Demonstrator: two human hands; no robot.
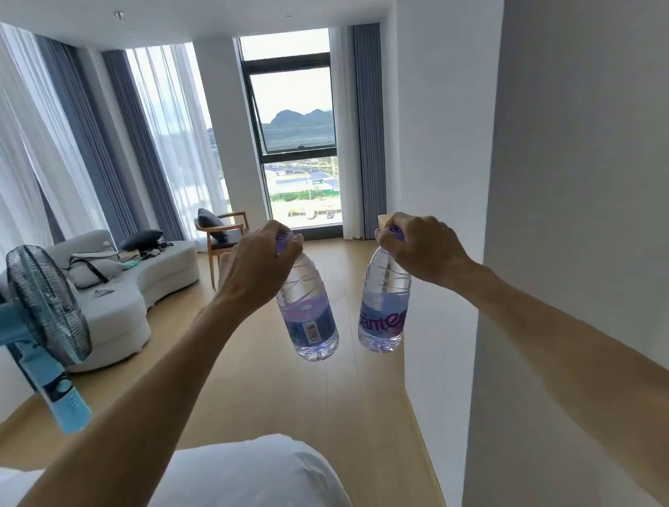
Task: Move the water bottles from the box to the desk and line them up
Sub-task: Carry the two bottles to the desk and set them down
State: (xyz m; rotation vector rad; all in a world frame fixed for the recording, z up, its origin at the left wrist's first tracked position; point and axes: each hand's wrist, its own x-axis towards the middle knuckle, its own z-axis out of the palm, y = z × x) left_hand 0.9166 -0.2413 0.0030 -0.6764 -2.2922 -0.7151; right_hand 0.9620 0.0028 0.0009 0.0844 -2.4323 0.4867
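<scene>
Two clear water bottles with purple caps and purple-blue labels hang in the air in front of me. My left hand point(259, 262) grips the left bottle point(308, 320) by its cap, its barcode facing me. My right hand point(423, 245) grips the right bottle point(382, 309) the same way, label lettering showing. The bottles hang slightly tilted, bases close together but apart, above the wooden floor. Neither the box nor the desk can be made out in this view.
A white wall corner point(497, 239) juts in at right, close to my right arm. A blue standing fan point(43, 319) leans at left, a white sofa point(125, 287) and wooden chair point(222, 233) stand farther back. White bedding point(240, 492) lies below.
</scene>
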